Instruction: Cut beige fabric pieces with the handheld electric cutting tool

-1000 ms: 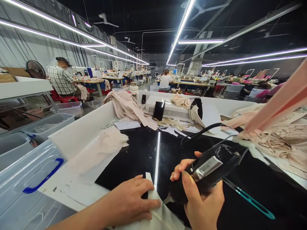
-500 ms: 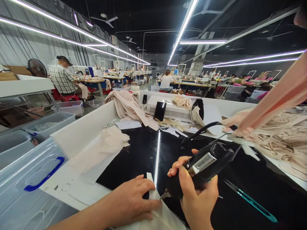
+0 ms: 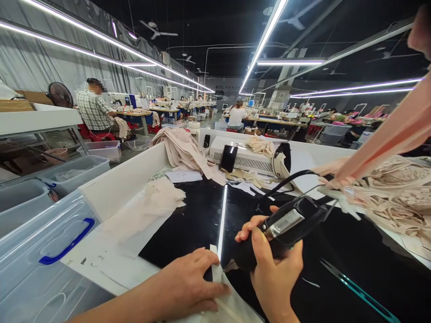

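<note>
Left hand (image 3: 185, 278), fingers spread, presses the pale fabric (image 3: 225, 296) at the near edge; right hand (image 3: 276, 269) grips the black tool (image 3: 279, 229), its tip beside the fabric!

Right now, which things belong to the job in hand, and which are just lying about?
Seemingly in use:
black corded tool, right hand
pale sheet, under left hand

Seemingly just lying about:
teal tool
phone
beige fabric pile

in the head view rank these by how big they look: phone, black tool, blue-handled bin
1. Blue-handled bin
2. Black tool
3. Phone, though it sits farther back, so its true size is unsure.
</note>
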### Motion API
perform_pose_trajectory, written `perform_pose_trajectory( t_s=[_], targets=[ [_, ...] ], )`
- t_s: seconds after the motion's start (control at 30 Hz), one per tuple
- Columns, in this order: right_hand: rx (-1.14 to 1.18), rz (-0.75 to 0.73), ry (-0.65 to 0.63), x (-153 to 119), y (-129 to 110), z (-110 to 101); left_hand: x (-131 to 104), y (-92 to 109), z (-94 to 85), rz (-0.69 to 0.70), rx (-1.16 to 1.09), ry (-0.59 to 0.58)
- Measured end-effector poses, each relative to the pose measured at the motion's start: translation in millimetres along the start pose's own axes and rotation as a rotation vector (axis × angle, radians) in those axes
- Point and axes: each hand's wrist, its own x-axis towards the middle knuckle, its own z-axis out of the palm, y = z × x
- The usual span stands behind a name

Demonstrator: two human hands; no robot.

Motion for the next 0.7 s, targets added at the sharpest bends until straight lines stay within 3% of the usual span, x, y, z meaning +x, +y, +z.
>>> perform_pose_trajectory(
  t_s=[0.4, 0.57, 0.7],
  targets=[
    [-0.027, 0.006, -0.046, 3.0, 5.9, 1.9, 0.6, 0.7, -1.2, -0.03, -0.036, -0.036],
    [-0.146, -0.034, -0.074, 17.2, -1.4, -19.8, -4.5, -0.1, -7.0, -0.132, -0.094, -0.075],
    [-0.35, -0.037, -0.064, 30.4, -12.0, -46.1, -1.6, 3.9, -7.7, -0.21, -0.164, 0.002]
  ],
)
